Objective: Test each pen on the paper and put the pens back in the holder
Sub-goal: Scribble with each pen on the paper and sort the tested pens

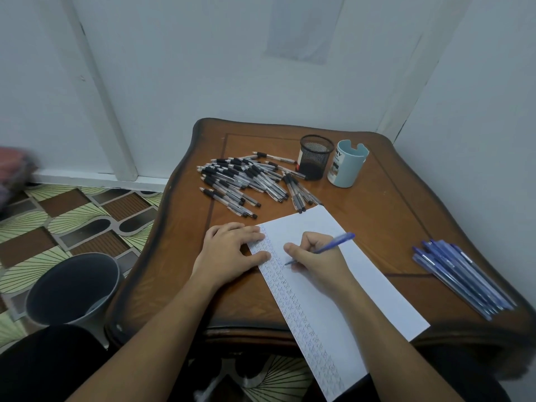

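Our right hand (316, 256) pinches the blue pen (338, 242), likely light and stiff, near its tip; our left hand (232, 250) lies flat on the paper (374, 288).

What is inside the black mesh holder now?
No pens stand above the rim of the black mesh holder; its inside looks dark. The bottom is hidden by its own wall.

The person's left hand (232, 250) and right hand (316, 258) are bare. So are the left arm (162, 323) and the right arm (385, 329), from the wrists back past the near side of the desk (377, 213). The fingers (246, 229) look smooth and plain. Left of the desk, low down, a leg (49, 364) is covered in black cloth (69, 349), all one colour
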